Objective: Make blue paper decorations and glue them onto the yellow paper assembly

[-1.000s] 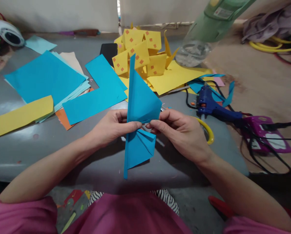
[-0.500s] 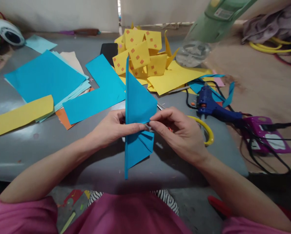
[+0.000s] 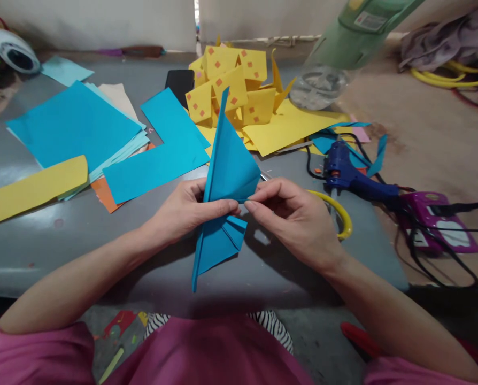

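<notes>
Folded blue paper point(image 3: 236, 163), one: held between both hands above the grey table point(image 3: 30, 251); long axis near to far, far end leaning right. Left hand point(image 3: 189, 206): across its long left edge, thumb on top, other fingers largely hidden behind, paper gripped between. Right hand point(image 3: 299, 219): at the right edge, thumb and forefinger nearly closed, pinching a fold.

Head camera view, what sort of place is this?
Most likely a papercraft work area, though whether at home or in a workshop I can't tell. Signs: folded blue paper in the hands, yellow paper shapes with orange squares, and a blue hot glue gun.
</notes>
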{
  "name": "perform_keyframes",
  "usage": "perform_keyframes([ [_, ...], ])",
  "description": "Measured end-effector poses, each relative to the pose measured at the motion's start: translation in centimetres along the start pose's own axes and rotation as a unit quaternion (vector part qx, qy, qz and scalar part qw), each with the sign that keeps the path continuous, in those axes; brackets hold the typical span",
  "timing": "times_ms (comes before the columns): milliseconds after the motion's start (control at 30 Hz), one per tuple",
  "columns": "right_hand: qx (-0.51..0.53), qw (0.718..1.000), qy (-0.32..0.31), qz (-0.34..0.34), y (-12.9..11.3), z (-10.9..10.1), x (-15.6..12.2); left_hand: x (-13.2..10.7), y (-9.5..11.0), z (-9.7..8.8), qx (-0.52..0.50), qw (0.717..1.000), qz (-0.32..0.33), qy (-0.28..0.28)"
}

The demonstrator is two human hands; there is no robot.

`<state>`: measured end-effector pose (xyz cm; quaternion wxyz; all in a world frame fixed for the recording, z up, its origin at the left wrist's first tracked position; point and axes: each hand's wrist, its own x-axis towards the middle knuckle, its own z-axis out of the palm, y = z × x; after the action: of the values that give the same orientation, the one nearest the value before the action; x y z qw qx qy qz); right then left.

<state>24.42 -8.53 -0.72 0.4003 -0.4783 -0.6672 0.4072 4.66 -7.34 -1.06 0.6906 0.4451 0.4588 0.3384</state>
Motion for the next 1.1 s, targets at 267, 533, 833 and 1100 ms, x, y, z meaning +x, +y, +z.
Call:
perform_keyframes([
  [267, 0.1, 0.994, 0.003, 0.05, -0.08, 0.05, 0.05, 0.06, -0.2, -0.1, -0.018, 1.0, -0.008, -0.01],
  [533, 0.126, 0.99, -0.005, 0.06, 0.04, -0.12, 0.21, 0.48, 0.11, -0.38, -0.076, 0.994, -0.071, -0.039],
  [833, 0.115, 0.988, -0.055, 0.085, 0.39, 0.04, 0.49, 0.54, -0.22, -0.4, -0.075, 0.994, -0.067, -0.048],
  [1100, 0.123, 0.99, -0.037, 0.062, -0.05, 0.02, 0.17, 0.21, -0.39, -0.4, -0.049, 0.998, -0.005, -0.042],
])
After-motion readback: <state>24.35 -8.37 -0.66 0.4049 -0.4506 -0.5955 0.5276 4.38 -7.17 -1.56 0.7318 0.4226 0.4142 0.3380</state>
